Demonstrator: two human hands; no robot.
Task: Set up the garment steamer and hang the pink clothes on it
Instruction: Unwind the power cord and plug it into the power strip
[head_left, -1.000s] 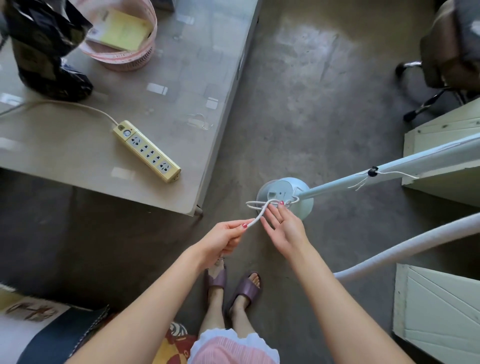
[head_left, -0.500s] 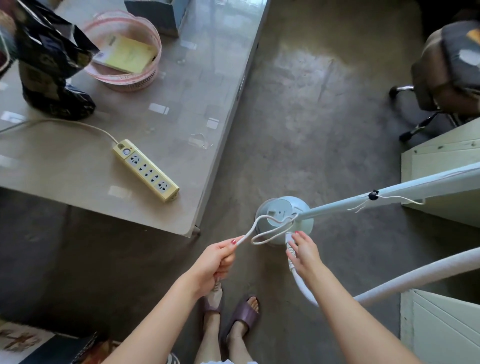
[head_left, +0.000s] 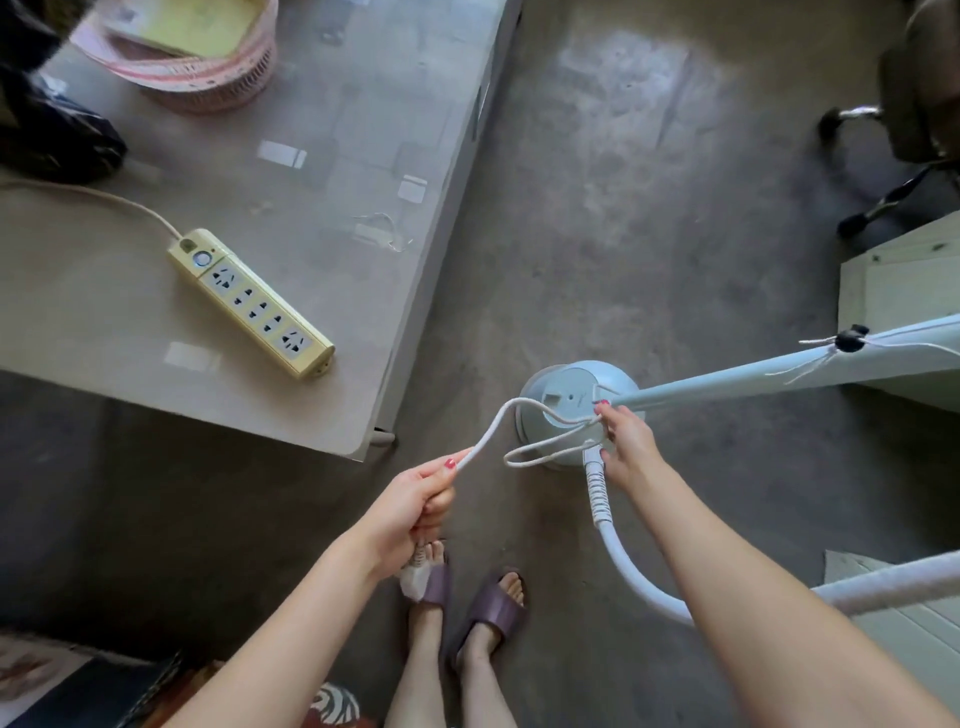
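The garment steamer's round pale-blue base (head_left: 566, 395) stands on the concrete floor, and its pole (head_left: 779, 366) slants up to the right. A white power cord (head_left: 496, 423) loops off the base. My left hand (head_left: 415, 506) grips the cord near its plug end, and the plug (head_left: 415, 574) hangs below my fist. My right hand (head_left: 623, 441) pinches cord loops at the base, just above the ribbed end of the steam hose (head_left: 597, 499). No pink clothes show in this view.
A yellow power strip (head_left: 252, 301) lies on the low table (head_left: 337, 260) at left, beside a pink basket (head_left: 192, 57) and a black bag (head_left: 47, 119). An office chair (head_left: 904, 109) stands far right, pale wooden furniture (head_left: 904, 291) beneath it. My sandalled feet (head_left: 467, 608) are below.
My left hand has pulled the cord out to the left, so a longer length runs free from the base. My right hand moved from the coil to the base's near side.
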